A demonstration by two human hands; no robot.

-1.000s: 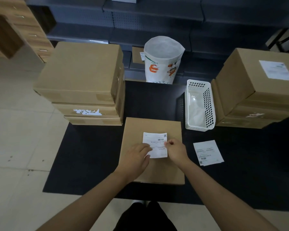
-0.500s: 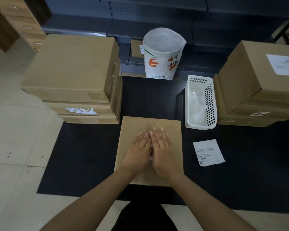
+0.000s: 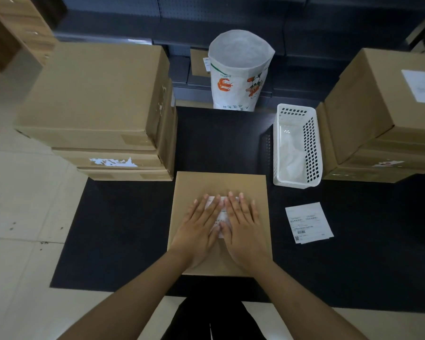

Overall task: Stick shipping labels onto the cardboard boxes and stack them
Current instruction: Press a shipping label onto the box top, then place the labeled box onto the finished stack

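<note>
Seen from the head camera, looking down: a flat cardboard box (image 3: 220, 222) lay on a black mat (image 3: 123, 231), and every place here is given relative to that box. Both of the person's hands rested on its top face. The left hand (image 3: 198, 228) and the right hand (image 3: 242, 227) lay side by side, palms down, fingers straight and spread, gripping nothing. A white shipping label (image 3: 221, 218) showed only in the gap between them and past the fingertips.

A second earlier the fingertips of both hands had been pinching that label at its edges, positioning it. Half a second earlier the palms had come down flat and hidden it almost wholly. Now the hands had parted a little, as if smoothing outward. The label was judged to be stuck, so stacking this box looked like the next step.

Right of the box lay a spare label (image 3: 308, 223) on the mat. Behind-right stood a white basket (image 3: 297, 148), and further right a labelled stack (image 3: 383, 119). Behind-left rose an unlabelled stack (image 3: 101, 111). Directly behind stood an open white bag (image 3: 239, 72).
</note>
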